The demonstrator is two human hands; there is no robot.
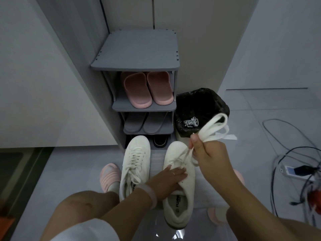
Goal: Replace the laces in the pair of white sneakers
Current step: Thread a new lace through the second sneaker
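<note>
Bare knees frame the bottom of the view, and just beyond them the right sneaker (179,185) lies on the floor, heel toward the camera, its insole showing. From the left knee's side the left hand (166,181) reaches across with the wrist bent, and lies flat over the sneaker's tongue with fingers straight and spread, pressing down rather than gripping; a pale bracelet (152,195) circles that wrist. Above the sneaker's toe the right hand (206,152) is raised, forearm slanting up from the lower right, its fingers curled tight around a bunch of white lace (214,126). Loops of the lace stand up out of the fist, and a strand runs down from it to the sneaker's eyelets.

Just left of this sneaker, side by side with it, sits the other sneaker (136,166), fully laced. Beyond both toes stands a grey shoe rack (139,54) holding pink slippers (147,91) and grey slippers (147,123). Beyond the sneaker's toe and right of the rack is a bin (199,108) lined with a black bag, a tangle of white lace lying inside. Far right of the sneaker, cables (286,153) trail across the floor.
</note>
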